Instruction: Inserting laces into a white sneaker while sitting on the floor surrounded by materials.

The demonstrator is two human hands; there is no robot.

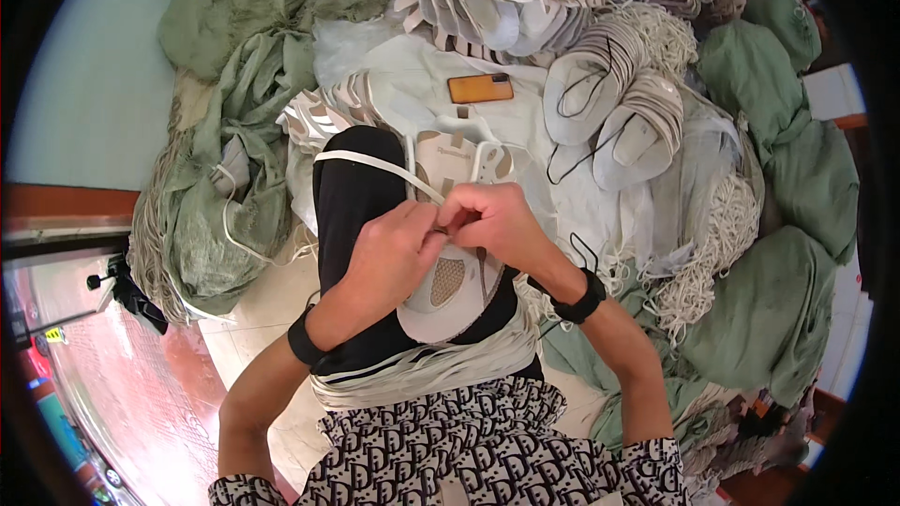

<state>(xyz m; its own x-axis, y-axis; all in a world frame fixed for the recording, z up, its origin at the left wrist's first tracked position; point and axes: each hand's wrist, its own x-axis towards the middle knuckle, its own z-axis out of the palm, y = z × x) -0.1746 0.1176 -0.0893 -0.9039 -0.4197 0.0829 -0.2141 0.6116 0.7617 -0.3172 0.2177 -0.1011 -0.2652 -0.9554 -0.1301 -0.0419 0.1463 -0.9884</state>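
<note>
A white-and-beige shoe upper [427,320] lies across my black-clad lap, its tongue pointing away from me and its mesh toe toward me. Over its lacing area my left hand [398,248] and my right hand [497,225] meet, both with fingers pinched together. A flat cream shoelace [366,158] runs from over my left knee in between the two hands. The lace's part at the fingertips and the eyelets beneath are mostly covered. A bundle of more cream laces [412,379] lies across my lap near my waist.
Stacks of shoe uppers [511,0] stand ahead, with more stacks [647,122] on the right. An orange phone [480,88] lies on white sheeting. Green sacks [769,319] are at the right, green cloth [253,150] at the left. Tangled laces [717,244] hang at the right.
</note>
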